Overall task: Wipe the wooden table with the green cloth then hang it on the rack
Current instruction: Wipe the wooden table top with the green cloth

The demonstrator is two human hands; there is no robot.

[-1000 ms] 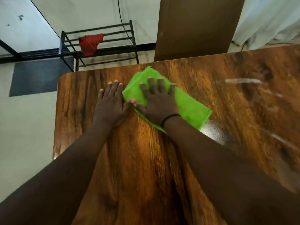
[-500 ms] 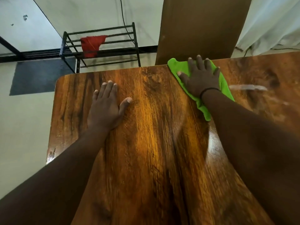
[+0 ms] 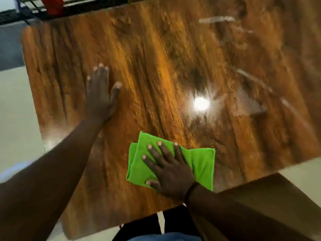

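The folded green cloth (image 3: 202,165) lies flat on the glossy wooden table (image 3: 156,66), close to the near edge. My right hand (image 3: 169,168) presses down on the cloth with fingers spread. My left hand (image 3: 101,94) rests flat on the bare wood to the left, fingers together, holding nothing. Only a strip of the black metal rack (image 3: 33,10) shows beyond the table's far edge at the top left.
A red cloth (image 3: 53,6) hangs on the rack. A dark mat (image 3: 10,47) lies on the pale floor at the left. A brown board (image 3: 260,197) stands by the table's near right corner. A lamp's glare (image 3: 201,103) and wet streaks (image 3: 217,20) mark the wood.
My right hand has dragged the green cloth from the far edge back to the near edge. The view has tilted downward. My left hand has stayed flat on the table.
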